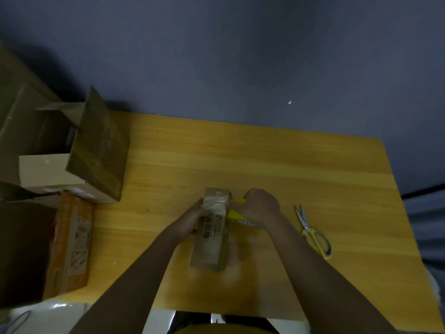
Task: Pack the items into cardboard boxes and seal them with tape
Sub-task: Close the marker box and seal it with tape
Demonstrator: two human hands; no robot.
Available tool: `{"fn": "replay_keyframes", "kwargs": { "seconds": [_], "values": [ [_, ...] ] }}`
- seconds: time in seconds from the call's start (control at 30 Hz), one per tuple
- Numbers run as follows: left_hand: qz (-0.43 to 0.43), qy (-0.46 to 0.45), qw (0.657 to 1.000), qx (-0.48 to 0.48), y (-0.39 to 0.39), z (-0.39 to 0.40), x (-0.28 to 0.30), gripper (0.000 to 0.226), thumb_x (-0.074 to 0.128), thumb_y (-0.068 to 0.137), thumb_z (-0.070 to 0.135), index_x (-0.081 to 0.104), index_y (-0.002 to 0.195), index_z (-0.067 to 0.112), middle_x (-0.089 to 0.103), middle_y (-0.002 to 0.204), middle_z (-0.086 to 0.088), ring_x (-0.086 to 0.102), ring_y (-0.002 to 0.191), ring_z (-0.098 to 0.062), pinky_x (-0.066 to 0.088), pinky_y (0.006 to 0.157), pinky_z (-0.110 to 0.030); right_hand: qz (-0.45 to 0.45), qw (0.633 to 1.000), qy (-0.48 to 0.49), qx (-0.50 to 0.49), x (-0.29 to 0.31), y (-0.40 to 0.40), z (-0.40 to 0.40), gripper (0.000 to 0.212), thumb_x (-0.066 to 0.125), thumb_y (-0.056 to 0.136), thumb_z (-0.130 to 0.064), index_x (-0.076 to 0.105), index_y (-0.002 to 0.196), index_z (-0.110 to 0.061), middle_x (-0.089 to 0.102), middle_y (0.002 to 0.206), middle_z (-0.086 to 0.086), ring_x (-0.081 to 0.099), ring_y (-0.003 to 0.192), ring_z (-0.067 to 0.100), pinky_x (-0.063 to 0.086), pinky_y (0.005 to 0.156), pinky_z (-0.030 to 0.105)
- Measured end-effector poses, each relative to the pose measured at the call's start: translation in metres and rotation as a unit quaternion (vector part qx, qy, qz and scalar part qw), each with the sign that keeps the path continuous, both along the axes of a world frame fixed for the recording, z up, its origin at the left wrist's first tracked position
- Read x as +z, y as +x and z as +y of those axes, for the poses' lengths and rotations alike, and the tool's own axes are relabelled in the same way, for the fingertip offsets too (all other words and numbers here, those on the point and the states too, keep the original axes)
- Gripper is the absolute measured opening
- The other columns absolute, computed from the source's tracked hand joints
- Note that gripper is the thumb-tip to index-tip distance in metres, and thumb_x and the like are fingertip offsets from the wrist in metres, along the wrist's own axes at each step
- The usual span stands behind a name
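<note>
Cardboard — a small taped box (212, 227) lay mid-table (289, 165), the left hand (192, 219) with fingers curled against its left side. The right hand (260, 204) gripped a yellow tape dispenser (234, 214) touching the box's right edge — scissors (313, 233) lay near, to the right.

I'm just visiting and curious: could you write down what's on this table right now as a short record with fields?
Surface: yellow wooden table
Being worked on: small brown cardboard box, clear tape across its far end
Left hand: holds the box's left side
Right hand: grips a yellow tape dispenser against the box's right side
Idle tool: yellow-handled scissors, to the right, untouched
Left edge: large open cardboard box, flaps up; orange printed carton nearer the person
Stage: taping under way
</note>
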State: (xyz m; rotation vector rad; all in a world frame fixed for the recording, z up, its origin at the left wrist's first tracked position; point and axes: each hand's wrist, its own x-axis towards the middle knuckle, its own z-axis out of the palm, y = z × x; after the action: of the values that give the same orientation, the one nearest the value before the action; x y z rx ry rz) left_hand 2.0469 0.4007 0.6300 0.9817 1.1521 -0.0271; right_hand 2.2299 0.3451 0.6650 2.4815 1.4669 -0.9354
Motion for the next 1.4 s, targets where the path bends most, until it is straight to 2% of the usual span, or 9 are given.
{"fn": "replay_keyframes", "kwargs": {
  "seconds": [0.17, 0.27, 0.37, 0.43, 0.5, 0.67, 0.83, 1.17, 1.4],
  "values": [
    [-0.03, 0.087, 0.996, -0.007, -0.002, 0.005, 0.012, 0.072, 0.052, 0.096, 0.007, 0.009, 0.151, 0.025, 0.038, 0.141, -0.017, 0.047, 0.116, -0.028, 0.045, 0.091, -0.043, 0.189, 0.981, -0.029, -0.025, 0.002, 0.013, -0.003, 0.064, 0.056, 0.09, -0.056, 0.041, 0.143, -0.024, 0.042, 0.146, 0.002, 0.045, 0.129, 0.024, 0.042, 0.095, 0.038],
    [-0.032, 0.19, 0.978, -0.077, 0.002, -0.005, 0.018, 0.085, 0.058, 0.08, 0.06, 0.018, 0.147, 0.025, 0.032, 0.142, -0.002, 0.04, 0.124, -0.018, 0.042, 0.099, -0.029, 0.264, 0.962, -0.001, -0.068, -0.005, 0.031, -0.021, 0.058, 0.065, 0.089, -0.045, 0.041, 0.141, -0.034, 0.039, 0.146, -0.002, 0.04, 0.133, 0.022, 0.039, 0.093, 0.033],
    [0.018, 0.249, 0.947, -0.201, 0.016, -0.012, 0.016, 0.054, 0.04, 0.102, 0.023, 0.014, 0.145, 0.042, 0.018, 0.151, -0.008, 0.05, 0.116, -0.033, 0.05, 0.088, -0.042, 0.248, 0.962, 0.024, -0.11, -0.019, 0.039, -0.046, 0.067, 0.068, 0.081, -0.054, 0.045, 0.139, -0.029, 0.036, 0.15, -0.004, 0.037, 0.135, 0.023, 0.034, 0.093, 0.03],
    [0.078, 0.263, 0.932, -0.239, 0.024, -0.015, 0.014, 0.067, 0.037, 0.1, 0.007, 0.009, 0.148, 0.045, 0.016, 0.151, -0.006, 0.057, 0.091, -0.035, 0.048, 0.066, -0.04, 0.265, 0.951, 0.049, -0.154, -0.026, 0.039, -0.058, 0.07, 0.069, 0.075, -0.06, 0.048, 0.133, -0.029, 0.043, 0.143, -0.004, 0.043, 0.129, 0.022, 0.035, 0.089, 0.032],
    [0.103, 0.26, 0.928, -0.246, 0.029, -0.018, 0.018, 0.072, 0.043, 0.098, 0.015, 0.001, 0.148, 0.044, 0.014, 0.151, -0.004, 0.057, 0.086, -0.033, 0.049, 0.064, -0.041, 0.267, 0.946, 0.073, -0.168, -0.03, 0.037, -0.065, 0.074, 0.066, 0.067, -0.069, 0.051, 0.126, -0.028, 0.05, 0.131, -0.005, 0.048, 0.12, 0.022, 0.038, 0.086, 0.034],
    [0.151, 0.281, 0.904, -0.283, 0.035, -0.042, 0.017, 0.113, 0.07, 0.082, 0.048, -0.023, 0.145, 0.04, -0.013, 0.157, -0.005, 0.02, 0.139, -0.043, 0.042, 0.094, -0.046, 0.225, 0.957, 0.093, -0.161, -0.036, 0.036, -0.067, 0.075, 0.066, 0.071, -0.069, 0.055, 0.126, -0.02, 0.054, 0.128, -0.002, 0.052, 0.115, 0.022, 0.039, 0.08, 0.03],
    [0.206, 0.387, 0.851, -0.289, 0.037, -0.05, 0.014, 0.109, 0.067, 0.083, 0.039, -0.021, 0.147, 0.038, 0.001, 0.155, -0.009, 0.04, 0.123, -0.04, 0.047, 0.073, -0.037, 0.199, 0.967, 0.087, -0.132, -0.032, 0.037, -0.071, 0.084, 0.057, 0.063, -0.083, 0.056, 0.125, -0.025, 0.056, 0.127, -0.004, 0.055, 0.112, 0.022, 0.047, 0.083, 0.035],
    [0.201, 0.387, 0.852, -0.288, 0.033, -0.047, 0.016, 0.103, 0.064, 0.088, 0.039, -0.02, 0.147, 0.037, 0.021, 0.143, -0.012, 0.057, 0.091, -0.034, 0.052, 0.068, -0.038, 0.016, 0.997, -0.066, -0.044, -0.023, 0.033, -0.056, 0.103, 0.044, 0.07, -0.088, 0.038, 0.145, -0.017, 0.048, 0.143, 0.006, 0.049, 0.126, 0.029, 0.043, 0.1, 0.046],
    [0.157, 0.361, 0.882, -0.259, 0.025, -0.039, 0.012, 0.107, 0.068, 0.086, 0.031, -0.02, 0.147, 0.04, 0.02, 0.142, -0.013, 0.055, 0.092, -0.036, 0.053, 0.072, -0.042, 0.056, 0.997, 0.04, -0.033, -0.03, 0.044, -0.079, 0.09, 0.049, 0.067, -0.086, 0.047, 0.134, -0.026, 0.052, 0.13, 0.005, 0.048, 0.119, 0.028, 0.043, 0.096, 0.045]
  ]
}}
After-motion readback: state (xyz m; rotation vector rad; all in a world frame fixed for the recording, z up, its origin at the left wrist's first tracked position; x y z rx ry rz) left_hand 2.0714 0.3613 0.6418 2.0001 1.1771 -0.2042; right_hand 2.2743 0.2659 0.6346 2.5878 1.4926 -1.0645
